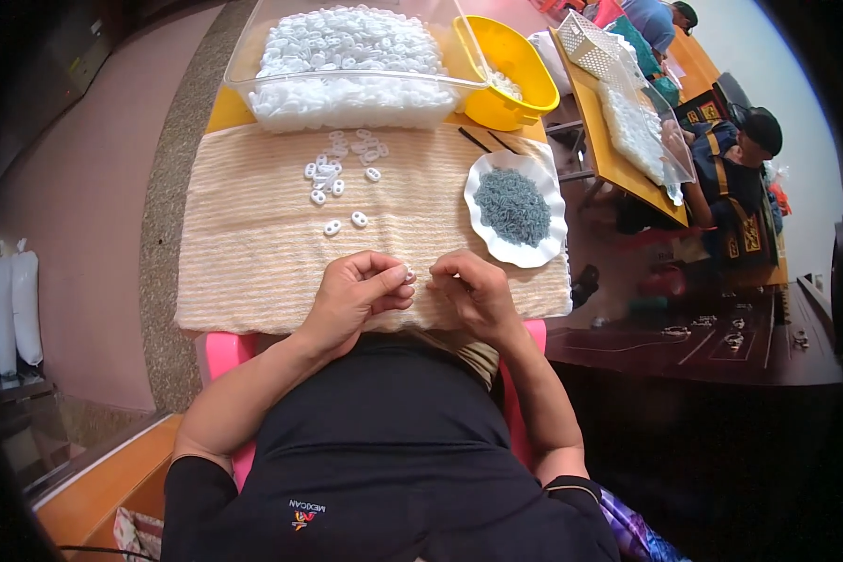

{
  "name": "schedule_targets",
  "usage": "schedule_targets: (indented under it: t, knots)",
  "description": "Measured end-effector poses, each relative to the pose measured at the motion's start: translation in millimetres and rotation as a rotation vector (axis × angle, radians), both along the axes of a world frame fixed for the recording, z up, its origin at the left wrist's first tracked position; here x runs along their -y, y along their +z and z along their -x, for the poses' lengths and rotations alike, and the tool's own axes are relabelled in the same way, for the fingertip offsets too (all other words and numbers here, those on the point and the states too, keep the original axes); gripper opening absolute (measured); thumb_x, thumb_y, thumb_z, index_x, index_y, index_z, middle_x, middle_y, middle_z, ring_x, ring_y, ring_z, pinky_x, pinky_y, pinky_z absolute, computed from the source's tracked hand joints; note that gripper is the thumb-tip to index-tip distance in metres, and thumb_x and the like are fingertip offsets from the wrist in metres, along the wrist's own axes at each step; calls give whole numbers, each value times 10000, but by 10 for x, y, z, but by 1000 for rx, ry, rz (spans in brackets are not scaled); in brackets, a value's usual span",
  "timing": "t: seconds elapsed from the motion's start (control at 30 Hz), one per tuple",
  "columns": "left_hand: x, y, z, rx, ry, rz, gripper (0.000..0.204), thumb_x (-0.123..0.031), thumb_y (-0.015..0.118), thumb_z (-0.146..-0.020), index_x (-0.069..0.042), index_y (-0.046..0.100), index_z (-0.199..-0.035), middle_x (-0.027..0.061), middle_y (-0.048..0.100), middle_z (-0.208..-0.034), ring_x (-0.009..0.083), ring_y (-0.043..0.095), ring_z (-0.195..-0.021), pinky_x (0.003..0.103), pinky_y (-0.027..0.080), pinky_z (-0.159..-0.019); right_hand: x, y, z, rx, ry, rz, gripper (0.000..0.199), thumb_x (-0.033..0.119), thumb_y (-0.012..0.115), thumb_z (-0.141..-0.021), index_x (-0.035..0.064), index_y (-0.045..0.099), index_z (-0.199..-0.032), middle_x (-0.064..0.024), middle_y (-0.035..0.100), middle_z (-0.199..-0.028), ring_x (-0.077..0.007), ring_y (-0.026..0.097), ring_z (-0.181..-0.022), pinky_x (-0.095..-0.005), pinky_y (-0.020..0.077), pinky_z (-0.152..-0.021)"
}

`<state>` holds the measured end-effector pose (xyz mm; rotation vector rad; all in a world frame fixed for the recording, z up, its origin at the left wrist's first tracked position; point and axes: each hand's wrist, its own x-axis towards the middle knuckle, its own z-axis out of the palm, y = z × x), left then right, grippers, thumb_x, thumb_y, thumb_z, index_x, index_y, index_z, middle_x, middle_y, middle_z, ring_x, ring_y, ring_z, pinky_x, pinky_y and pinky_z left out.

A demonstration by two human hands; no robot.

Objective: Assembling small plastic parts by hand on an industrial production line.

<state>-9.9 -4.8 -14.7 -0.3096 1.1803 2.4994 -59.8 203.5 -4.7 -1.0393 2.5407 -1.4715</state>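
Note:
My left hand [361, 290] pinches a small white plastic piece [408, 273] between thumb and fingers, just above the near edge of a beige striped towel [253, 253]. My right hand [473, 292] is curled close beside it, fingertips pinched toward the piece; what it holds is too small to tell. A loose cluster of white oval pieces [339, 167] lies on the towel farther out. A white scalloped dish [545, 245] of tiny grey parts [512, 206] sits to the right of my hands.
A clear plastic bin [244, 66] heaped with white pieces stands at the far end, a yellow bowl [520, 56] beside it. A pink edge [223, 351] shows under the towel. Other people sit at a yellow table [609, 140] at the right.

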Motion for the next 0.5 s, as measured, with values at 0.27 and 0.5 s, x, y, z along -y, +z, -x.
schedule_targets:
  t: [0.27,0.5]
  knots:
    - [-8,-11,-11,-1,36,-21,153,-91,634,-918,-1,599,-1037,88,670,-927,140,666,-837,284,584,-764,102,-58,-28,249,13,126,45,1,581,-927,-31,575,-958,-75,588,-916,-125,615,-809,-242,522,-734]
    - [-37,-49,-11,-17,36,7,194,-48,622,-918,44,612,-1089,94,678,-942,125,664,-827,248,568,-761,111,-150,-35,355,0,139,55,16,556,-949,-37,569,-958,-50,586,-919,-99,610,-815,-230,505,-741]
